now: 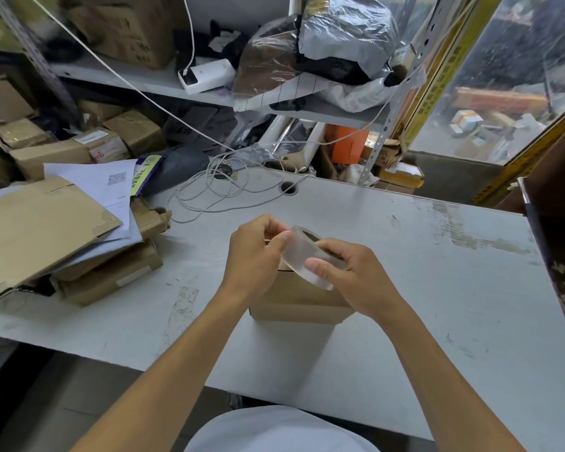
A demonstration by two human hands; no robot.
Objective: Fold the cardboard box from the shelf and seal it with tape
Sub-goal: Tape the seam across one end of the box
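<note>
The clear tape roll is being gripped by the right hand above the folded cardboard box on the table, while its edge is being pinched by the left hand, probably to free the end.

No wording can be read anywhere. A QR code sits on a white sheet; the print on the shelf carton appears too blurred to read.

Person: two bare forearms, no sleeves, watch or rings visible; left hand, right hand; pale garment below forearms.
</note>
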